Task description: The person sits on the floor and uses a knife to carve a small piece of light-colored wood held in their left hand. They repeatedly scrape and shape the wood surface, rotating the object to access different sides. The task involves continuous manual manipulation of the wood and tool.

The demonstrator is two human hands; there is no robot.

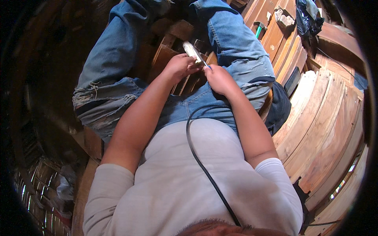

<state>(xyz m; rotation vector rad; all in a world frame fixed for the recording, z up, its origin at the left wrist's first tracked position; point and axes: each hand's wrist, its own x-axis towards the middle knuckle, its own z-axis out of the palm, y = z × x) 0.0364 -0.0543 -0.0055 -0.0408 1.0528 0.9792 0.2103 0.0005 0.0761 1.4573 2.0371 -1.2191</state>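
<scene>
My left hand (pixel 181 67) is closed round the lower end of a small, pale, elongated piece (pixel 191 51), whitish and rounded at its far tip. What it is made of I cannot tell. My right hand (pixel 220 80) grips a thin-bladed tool that looks like a knife (pixel 203 61), with a bit of blue handle showing at the fingers. Its metal blade lies along the right side of the pale piece, close against it; whether they touch is too small to make out. Both hands are held between my knees, above my lap.
Below the hands is dark wooden framework (pixel 161 59). To the right lie wooden boards (pixel 327 114), a green-handled hammer (pixel 259 29), a dark bag (pixel 280 108) and a black plastic bag (pixel 309 17). A black cable (pixel 201 165) runs down my shirt.
</scene>
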